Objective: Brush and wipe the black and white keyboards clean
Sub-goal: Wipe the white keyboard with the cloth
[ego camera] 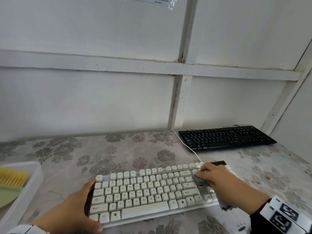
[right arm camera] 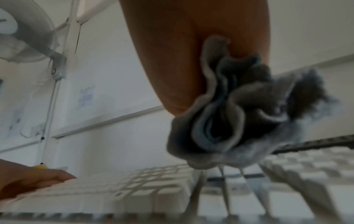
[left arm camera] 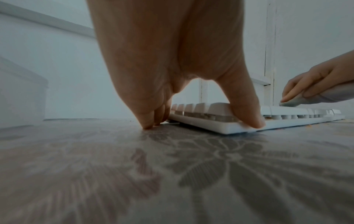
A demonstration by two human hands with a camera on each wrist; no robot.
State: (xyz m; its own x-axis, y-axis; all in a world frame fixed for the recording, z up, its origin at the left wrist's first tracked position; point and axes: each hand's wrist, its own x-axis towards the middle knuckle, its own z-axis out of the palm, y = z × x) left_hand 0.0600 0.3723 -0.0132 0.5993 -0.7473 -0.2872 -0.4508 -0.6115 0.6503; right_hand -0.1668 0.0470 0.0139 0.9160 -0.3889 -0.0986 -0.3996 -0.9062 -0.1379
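Now your left hand (ego camera: 72, 211) braces one white plastic keyboard (ego camera: 143, 191), fingers straight; your right hand (ego camera: 217, 179) clutches one grey cloth (ego camera: 200, 181) on its keys. One black plastic keyboard (ego camera: 226, 138) lies behind.

so I count two keyboards, one white keyboard (ego camera: 145, 195) and one black keyboard (ego camera: 226, 138), plus one grey cloth (ego camera: 200, 181), one yellow brush (ego camera: 12, 179), one clear tray (ego camera: 20, 163)

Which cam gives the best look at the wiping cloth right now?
Right wrist: the grey cloth is large in frame, bunched in the right hand, though blurred. Head view: mostly hidden under the hand, only edges showing on the white keyboard. Left wrist: a small sliver at far right, pressed on the keys.
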